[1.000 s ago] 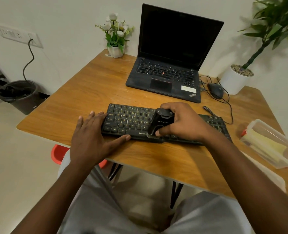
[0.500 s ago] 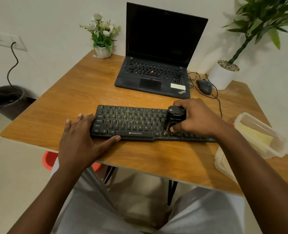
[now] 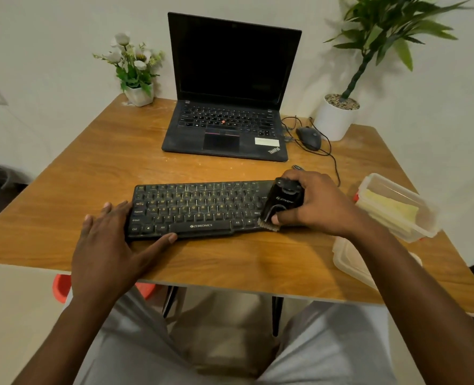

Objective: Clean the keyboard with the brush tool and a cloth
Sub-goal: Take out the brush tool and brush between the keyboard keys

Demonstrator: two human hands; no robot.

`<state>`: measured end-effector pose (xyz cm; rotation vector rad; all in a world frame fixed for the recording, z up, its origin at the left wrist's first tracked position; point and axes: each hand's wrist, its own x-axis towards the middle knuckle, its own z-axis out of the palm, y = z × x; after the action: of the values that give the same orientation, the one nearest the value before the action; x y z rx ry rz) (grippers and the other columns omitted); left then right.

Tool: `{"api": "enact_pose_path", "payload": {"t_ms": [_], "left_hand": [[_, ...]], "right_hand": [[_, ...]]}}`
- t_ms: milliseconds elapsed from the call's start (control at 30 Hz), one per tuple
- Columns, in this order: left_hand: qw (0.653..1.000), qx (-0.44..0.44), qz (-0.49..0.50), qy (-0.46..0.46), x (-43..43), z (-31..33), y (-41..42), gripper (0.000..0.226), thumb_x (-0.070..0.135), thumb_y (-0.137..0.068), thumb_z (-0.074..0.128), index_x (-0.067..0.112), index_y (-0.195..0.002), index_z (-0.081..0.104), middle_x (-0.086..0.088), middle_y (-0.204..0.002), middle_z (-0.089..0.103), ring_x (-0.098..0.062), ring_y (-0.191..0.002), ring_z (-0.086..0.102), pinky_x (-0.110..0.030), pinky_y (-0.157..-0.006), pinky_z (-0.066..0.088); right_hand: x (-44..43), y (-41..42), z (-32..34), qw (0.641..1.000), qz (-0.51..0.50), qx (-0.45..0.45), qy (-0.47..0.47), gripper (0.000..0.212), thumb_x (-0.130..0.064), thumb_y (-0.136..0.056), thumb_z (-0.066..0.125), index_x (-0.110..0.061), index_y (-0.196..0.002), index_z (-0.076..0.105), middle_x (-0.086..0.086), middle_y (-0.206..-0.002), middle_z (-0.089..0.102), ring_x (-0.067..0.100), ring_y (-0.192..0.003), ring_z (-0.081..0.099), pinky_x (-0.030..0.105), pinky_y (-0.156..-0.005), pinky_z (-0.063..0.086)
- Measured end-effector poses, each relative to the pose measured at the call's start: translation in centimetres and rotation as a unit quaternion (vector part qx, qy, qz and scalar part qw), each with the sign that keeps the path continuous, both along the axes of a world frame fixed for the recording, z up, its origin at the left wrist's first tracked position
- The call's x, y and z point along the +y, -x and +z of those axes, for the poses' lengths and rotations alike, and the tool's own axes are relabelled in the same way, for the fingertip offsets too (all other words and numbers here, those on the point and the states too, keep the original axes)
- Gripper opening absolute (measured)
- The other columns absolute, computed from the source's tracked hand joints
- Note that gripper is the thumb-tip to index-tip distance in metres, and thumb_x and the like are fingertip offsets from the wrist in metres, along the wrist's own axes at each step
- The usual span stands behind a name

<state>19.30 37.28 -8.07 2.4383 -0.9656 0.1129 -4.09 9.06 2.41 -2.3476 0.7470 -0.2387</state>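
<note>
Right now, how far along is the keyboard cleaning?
Brushing is in hand: the right hand presses the brush tool bristles-down on the keyboard, right of the letter keys, while the left hand steadies its left end. Nothing clearly finished. Left: wiping; the yellow cloth lies in its plastic box.

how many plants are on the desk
2. A small white pot of white flowers stands at the far left corner of the wooden desk, left of the laptop. A taller green plant in a white pot stands at the far right corner, behind the mouse.
</note>
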Motion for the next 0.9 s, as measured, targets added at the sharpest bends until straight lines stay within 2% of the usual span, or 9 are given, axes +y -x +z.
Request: {"api": "enact_pose_path", "payload": {"t_ms": [67, 167, 267, 367, 500, 667, 767, 900], "left_hand": [[1.0, -0.002, -0.011, 0.002, -0.1, 0.0, 0.0, 0.111, 0.097, -0.073, 0.049, 0.02, -0.154, 0.045, -0.011, -0.157, 0.053, -0.029, -0.156, 0.034, -0.051, -0.131, 0.018], [1.0, -0.006, -0.028, 0.01, -0.1, 0.1, 0.1, 0.108, 0.093, -0.075, 0.051, 0.02, -0.154, 0.043, -0.011, -0.158, 0.052, -0.029, -0.157, 0.032, -0.051, -0.131, 0.016], [0.999, -0.016, -0.051, 0.012, -0.6, 0.1, 0.6, 0.104, 0.088, -0.077, 0.054, 0.018, -0.153, 0.044, -0.013, -0.159, 0.051, -0.029, -0.157, 0.031, -0.053, -0.131, 0.016], [0.996, -0.031, -0.086, 0.02, -1.6, 0.2, 1.3, 0.099, 0.085, -0.081, 0.053, 0.017, -0.153, 0.045, -0.012, -0.16, 0.05, -0.025, -0.158, 0.03, -0.053, -0.132, 0.016], [0.989, -0.055, -0.133, 0.034, -3.9, 0.6, 2.4, 0.089, 0.078, -0.087, 0.053, 0.013, -0.149, 0.054, -0.01, -0.161, 0.049, -0.022, -0.158, 0.03, -0.054, -0.131, 0.018], [0.982, -0.058, -0.179, 0.027, -6.3, 1.0, 3.2, 0.085, 0.078, -0.092, 0.046, 0.017, -0.149, 0.054, -0.007, -0.165, 0.043, -0.019, -0.16, 0.024, -0.053, -0.132, 0.017], [0.979, -0.058, -0.193, 0.02, -7.1, 0.9, 3.5, 0.084, 0.079, -0.093, 0.042, 0.019, -0.15, 0.053, -0.006, -0.166, 0.042, -0.019, -0.16, 0.023, -0.053, -0.132, 0.016], [0.977, -0.058, -0.203, 0.013, -7.5, 0.4, 3.7, 0.083, 0.078, -0.094, 0.042, 0.019, -0.15, 0.053, -0.005, -0.166, 0.041, -0.019, -0.16, 0.023, -0.048, -0.133, 0.013]], "right_hand": [[-0.1, 1.3, 0.1, 0.998, -0.035, -0.037, -0.024, 0.053, -0.023, -0.067, 0.101, -0.029, -0.107, 0.067, -0.01, -0.1, 0.074, 0.004, -0.088, 0.07, 0.027, -0.073, 0.056], [0.1, 3.1, -0.2, 0.983, -0.073, -0.12, -0.118, 0.058, -0.014, -0.067, 0.1, -0.025, -0.113, 0.068, -0.006, -0.109, 0.076, 0.007, -0.097, 0.074, 0.03, -0.082, 0.063], [0.3, 4.5, -0.9, 0.949, -0.112, -0.2, -0.216, 0.061, -0.005, -0.066, 0.098, -0.018, -0.119, 0.07, 0.0, -0.113, 0.078, 0.02, -0.105, 0.077, 0.041, -0.084, 0.066], [0.7, 5.3, -1.4, 0.919, -0.138, -0.243, -0.28, 0.065, -0.002, -0.065, 0.095, -0.01, -0.122, 0.067, 0.007, -0.11, 0.08, 0.033, -0.102, 0.08, 0.05, -0.08, 0.068], [1.3, 6.2, -1.9, 0.911, -0.156, -0.256, -0.282, 0.057, 0.006, -0.072, 0.09, -0.007, -0.121, 0.065, 0.004, -0.101, 0.082, 0.032, -0.094, 0.081, 0.047, -0.075, 0.069], [2.2, 7.4, -2.6, 0.901, -0.192, -0.284, -0.267, 0.052, 0.011, -0.077, 0.086, -0.009, -0.12, 0.063, 0.005, -0.095, 0.081, 0.027, -0.08, 0.079, 0.04, -0.065, 0.068], [2.4, 7.9, -2.9, 0.897, -0.211, -0.296, -0.25, 0.044, 0.007, -0.079, 0.085, -0.008, -0.114, 0.064, 0.007, -0.094, 0.081, 0.029, -0.081, 0.08, 0.037, -0.062, 0.066], [2.6, 8.3, -2.9, 0.882, -0.226, -0.309, -0.273, 0.042, 0.006, -0.081, 0.084, -0.005, -0.118, 0.065, 0.008, -0.099, 0.082, 0.028, -0.084, 0.081, 0.029, -0.06, 0.062]]}}
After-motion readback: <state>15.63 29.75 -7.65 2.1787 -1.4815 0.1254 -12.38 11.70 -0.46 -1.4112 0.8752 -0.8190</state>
